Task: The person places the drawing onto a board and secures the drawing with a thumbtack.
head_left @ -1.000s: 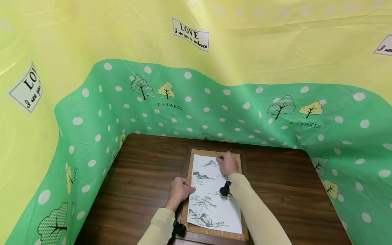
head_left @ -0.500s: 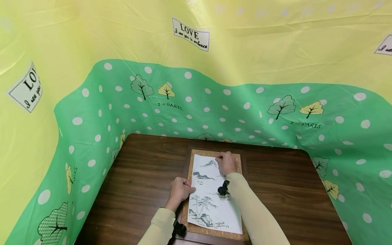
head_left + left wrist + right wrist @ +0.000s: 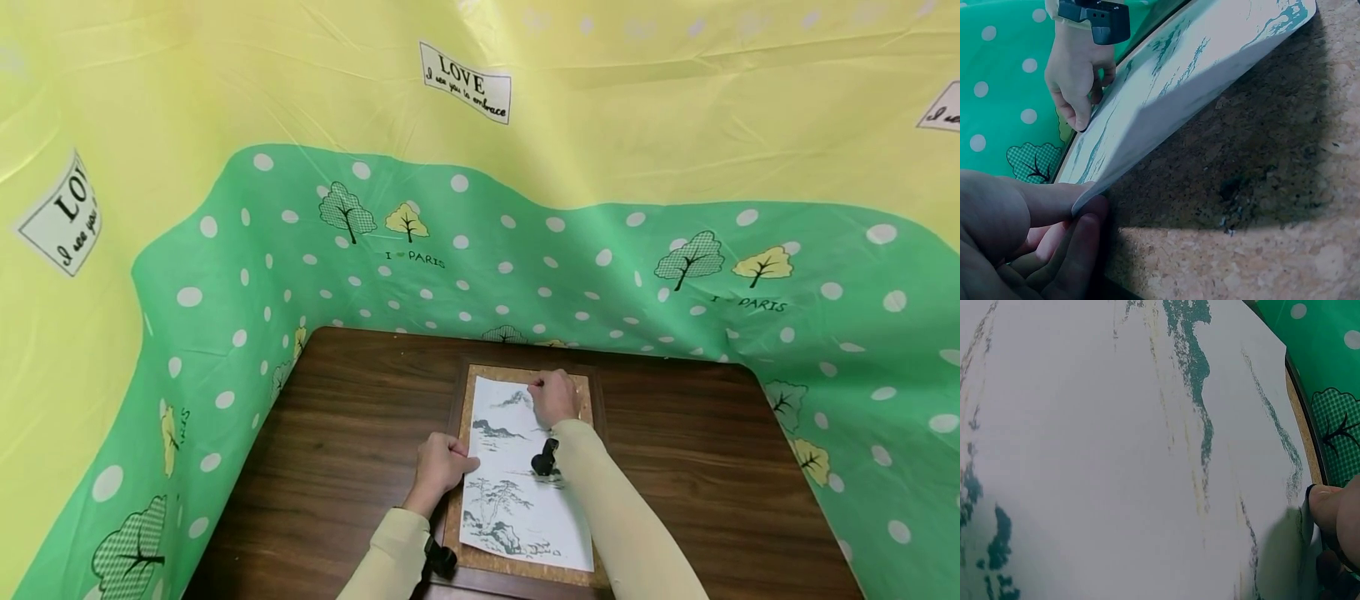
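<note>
A sheet of white paper with an ink landscape print point(image 3: 517, 500) lies over a framed cork board point(image 3: 525, 569). My left hand point(image 3: 440, 464) pinches the sheet's left edge between thumb and fingers. In the left wrist view that edge of the paper point(image 3: 1141, 125) stands lifted off the cork point(image 3: 1272, 162). At the far end of the sheet, my right hand point(image 3: 555, 398) covers the upper right corner. Its thumb point(image 3: 1330, 503) and fingers pinch the paper's edge, with a small dark spot at the thumb tip that I cannot make out.
The board rests on a dark wooden table point(image 3: 360, 392). A green and yellow curtain point(image 3: 480, 250) with dots and trees encloses the table's far side and both ends. Black cameras are strapped to the left wrist point(image 3: 441, 560) and the right wrist point(image 3: 545, 458).
My right wrist and forearm have shifted slightly left, while the fingers stay at the sheet's far edge. The left hand and the sheet look the same.
</note>
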Action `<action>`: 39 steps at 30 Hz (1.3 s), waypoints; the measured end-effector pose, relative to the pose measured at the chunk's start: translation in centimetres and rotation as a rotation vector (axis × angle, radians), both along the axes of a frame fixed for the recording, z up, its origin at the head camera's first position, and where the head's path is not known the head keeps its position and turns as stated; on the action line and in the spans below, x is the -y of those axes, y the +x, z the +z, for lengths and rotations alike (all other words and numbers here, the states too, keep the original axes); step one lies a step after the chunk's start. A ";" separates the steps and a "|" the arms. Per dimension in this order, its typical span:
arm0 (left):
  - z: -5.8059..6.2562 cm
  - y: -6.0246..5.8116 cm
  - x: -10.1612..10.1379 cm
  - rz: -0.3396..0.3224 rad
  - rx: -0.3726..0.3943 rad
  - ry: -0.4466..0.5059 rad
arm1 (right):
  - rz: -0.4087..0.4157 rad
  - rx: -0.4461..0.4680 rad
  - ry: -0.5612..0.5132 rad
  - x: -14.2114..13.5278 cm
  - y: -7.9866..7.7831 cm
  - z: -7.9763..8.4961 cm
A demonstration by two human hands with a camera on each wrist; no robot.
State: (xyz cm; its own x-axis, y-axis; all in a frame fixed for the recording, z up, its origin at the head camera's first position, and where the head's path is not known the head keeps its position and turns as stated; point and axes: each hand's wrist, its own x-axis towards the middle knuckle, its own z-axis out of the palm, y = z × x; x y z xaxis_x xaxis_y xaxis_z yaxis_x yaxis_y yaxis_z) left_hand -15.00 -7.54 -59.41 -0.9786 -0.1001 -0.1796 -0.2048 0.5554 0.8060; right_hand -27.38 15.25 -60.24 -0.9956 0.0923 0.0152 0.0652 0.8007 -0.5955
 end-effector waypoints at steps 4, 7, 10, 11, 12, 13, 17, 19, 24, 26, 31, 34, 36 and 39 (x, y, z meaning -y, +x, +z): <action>0.1 0.0 0.0 0.002 0.001 -0.005 | -0.010 -0.005 0.019 0.3 -0.1 0.0; 0.2 0.0 0.1 0.004 0.005 -0.004 | -0.022 -0.005 0.020 0.5 0.0 0.1; 0.2 0.0 0.1 -0.001 -0.002 -0.008 | -0.035 -0.005 0.022 0.8 0.0 0.1; 0.1 0.0 0.1 0.001 0.000 -0.006 | -0.039 -0.006 0.025 0.8 0.0 0.1; 0.2 0.0 0.1 0.000 0.001 -0.003 | -0.043 -0.006 0.030 0.9 0.0 0.1; 0.1 0.0 0.1 -0.001 0.002 -0.002 | -0.046 -0.007 0.035 0.9 -0.1 0.0; 0.1 0.0 0.1 -0.004 0.011 0.013 | -0.052 -0.017 0.038 1.0 -0.1 0.0; 0.0 0.0 0.1 -0.011 0.001 0.014 | -0.056 -0.021 0.028 1.0 -0.1 0.0; 0.1 0.0 0.1 -0.013 -0.010 0.012 | -0.066 -0.020 0.001 1.0 0.1 0.3; 0.2 0.1 0.1 -0.011 -0.001 0.012 | -0.069 -0.018 -0.011 1.0 0.1 0.4; 0.2 0.2 0.0 -0.007 0.009 0.015 | -0.076 -0.010 -0.033 0.9 0.2 0.3; 0.1 0.2 0.0 -0.009 0.009 0.023 | -0.084 -0.004 -0.037 0.9 0.2 0.3; 0.1 0.2 0.0 -0.010 0.007 0.027 | -0.089 -0.001 -0.038 0.9 0.1 0.4; 0.2 0.2 0.0 -0.014 0.006 0.027 | -0.096 0.007 -0.037 0.9 -0.1 0.5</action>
State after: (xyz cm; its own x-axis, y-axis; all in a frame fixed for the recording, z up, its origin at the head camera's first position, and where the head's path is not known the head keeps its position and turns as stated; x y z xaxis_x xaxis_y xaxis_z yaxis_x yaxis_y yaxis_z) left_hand -14.83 -7.55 -59.25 -0.9788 -0.0813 -0.1880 -0.2019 0.5366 0.8193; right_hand -27.49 14.36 -59.73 -0.9822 0.1880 0.0033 0.1449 0.7679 -0.6240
